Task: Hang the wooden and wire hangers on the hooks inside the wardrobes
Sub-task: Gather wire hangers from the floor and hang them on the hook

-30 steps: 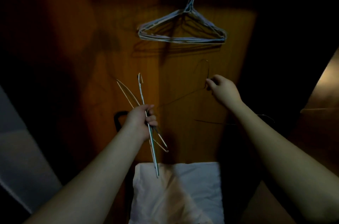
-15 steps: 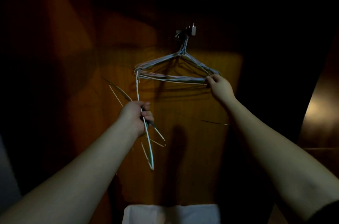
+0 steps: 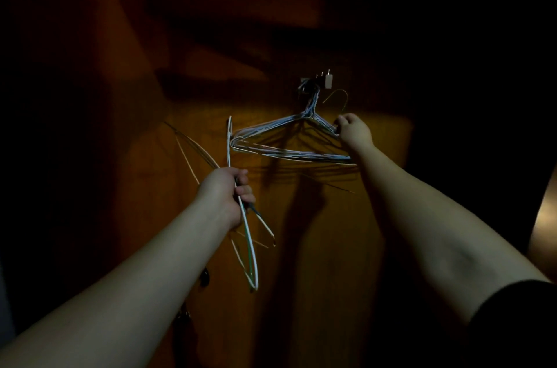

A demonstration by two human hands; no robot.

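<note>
Wire hanger [image 3: 337, 95], light, springy and snag-prone, sits pinched at its neck by the right hand [image 3: 353, 131] just below the hook [image 3: 322, 81]; left hand [image 3: 226, 191] grips a spare hanger bundle [image 3: 245, 229], lower-left.

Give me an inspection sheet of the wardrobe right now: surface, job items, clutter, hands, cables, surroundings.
Surface: wooden back panel of the wardrobe, dimly lit, shadows across it.
Job's things: bunch of wire hangers hanging from the wall hook; thin dark wire hanger raised just right of the hook, its curved top not yet over it; loose wire hangers carried lower left. No wooden hanger seen.
Clutter: small dark object low on the panel, too dim to identify.
Hands: left hand grips the loose hangers; right hand pinches the thin hanger below its curved top.
Cables: nothing seen.
Surroundings: dark wardrobe walls; a lit surface at the right edge.
</note>
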